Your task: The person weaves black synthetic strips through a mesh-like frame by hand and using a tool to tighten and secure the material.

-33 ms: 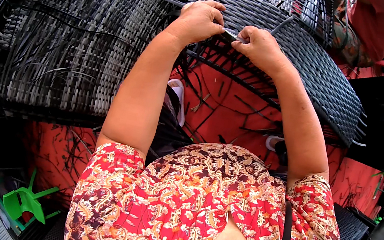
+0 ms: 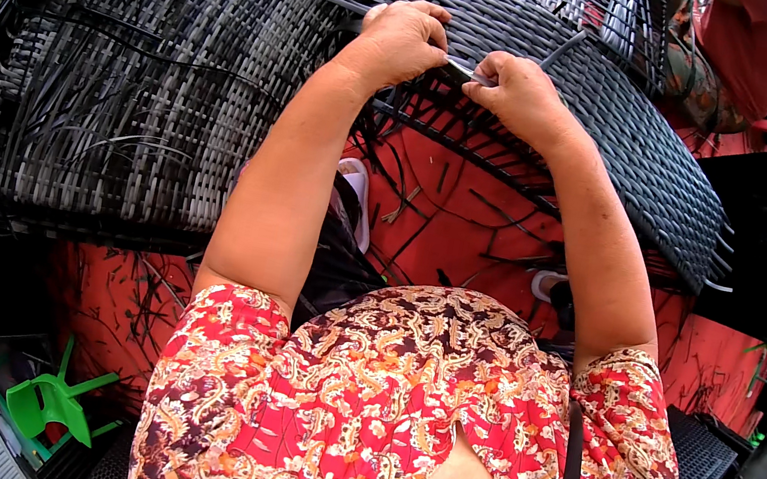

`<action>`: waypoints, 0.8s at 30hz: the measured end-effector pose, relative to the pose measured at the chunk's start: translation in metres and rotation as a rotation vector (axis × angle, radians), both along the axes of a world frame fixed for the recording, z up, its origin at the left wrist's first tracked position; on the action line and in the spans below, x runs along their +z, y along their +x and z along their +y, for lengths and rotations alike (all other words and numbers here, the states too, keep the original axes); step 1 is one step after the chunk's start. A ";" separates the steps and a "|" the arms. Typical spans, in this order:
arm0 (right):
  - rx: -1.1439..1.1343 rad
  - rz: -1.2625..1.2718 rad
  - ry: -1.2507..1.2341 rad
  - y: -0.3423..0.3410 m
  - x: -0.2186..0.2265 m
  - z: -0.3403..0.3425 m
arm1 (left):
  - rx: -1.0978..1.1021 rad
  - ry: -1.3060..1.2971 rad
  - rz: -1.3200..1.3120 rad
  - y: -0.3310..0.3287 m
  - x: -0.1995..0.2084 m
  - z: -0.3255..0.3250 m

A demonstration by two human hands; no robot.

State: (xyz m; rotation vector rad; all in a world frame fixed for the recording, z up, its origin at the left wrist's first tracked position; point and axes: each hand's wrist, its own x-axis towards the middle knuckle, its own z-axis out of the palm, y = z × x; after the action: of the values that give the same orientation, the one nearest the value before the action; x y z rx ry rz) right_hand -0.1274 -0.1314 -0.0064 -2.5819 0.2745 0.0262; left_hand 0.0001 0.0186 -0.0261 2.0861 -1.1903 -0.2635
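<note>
Grey strip (image 2: 458, 67) | left grip (image 2: 401, 37), right grip (image 2: 521, 95) pinching | woven panel (image 2: 641, 166) near

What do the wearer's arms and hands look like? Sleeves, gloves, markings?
Short sleeves, paisley-floral print in red, cream and dark maroon. Below them the arms are bare, with no watch, bracelet or cable visible. Left hand and right hand: no gloves.

The left hand (image 2: 402, 40) and right hand (image 2: 519, 95) are at the near edge of a woven panel (image 2: 642, 151), a strip (image 2: 461, 70) between them. Another wicker piece (image 2: 124, 95) lies left of it. Loose strands (image 2: 148, 300) litter the floor (image 2: 717, 367), a chair (image 2: 53, 408) is at lower left, and a co-worker (image 2: 744, 56) is beyond the panel, right.
</note>
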 end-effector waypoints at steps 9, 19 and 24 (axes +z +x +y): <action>0.021 -0.024 -0.056 -0.014 0.005 0.003 | -0.079 0.045 0.050 -0.012 -0.002 -0.012; -0.015 0.036 -0.170 -0.013 0.006 0.011 | -0.116 0.104 0.049 -0.008 0.010 -0.013; 0.106 -0.048 -0.287 -0.013 0.006 0.007 | -0.159 -0.066 0.574 0.008 0.009 -0.008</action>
State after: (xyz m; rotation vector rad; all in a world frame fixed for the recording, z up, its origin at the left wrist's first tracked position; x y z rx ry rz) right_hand -0.1401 -0.1245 -0.0005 -2.8755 0.1302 -0.0388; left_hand 0.0076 0.0103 -0.0172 1.6901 -0.9877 -0.8231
